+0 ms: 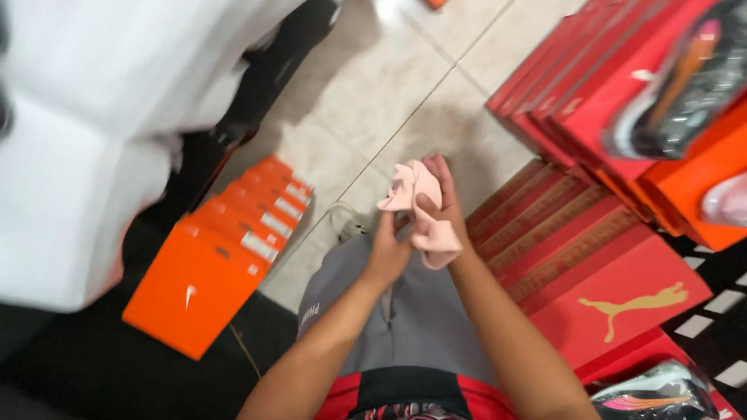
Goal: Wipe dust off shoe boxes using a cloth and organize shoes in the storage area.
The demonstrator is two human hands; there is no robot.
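Note:
Both of my hands meet in front of me over the tiled floor. My right hand (pixel 439 202) grips a crumpled pale pink cloth (pixel 417 207), which bunches above and below its fingers. My left hand (pixel 385 249) presses against the lower part of the same cloth, just under the right hand. Below the hands I see grey shorts (pixel 401 307) and a red and black shirt (pixel 427 417).
A row of orange shoe boxes (pixel 225 244) stands on the floor at the left, beside blurred white shelving (pixel 87 86). Red shoe boxes (pixel 602 275) are stacked at the right, with shoes (pixel 700 81) lying on upper boxes. Beige floor tiles (pixel 385 76) stretch ahead.

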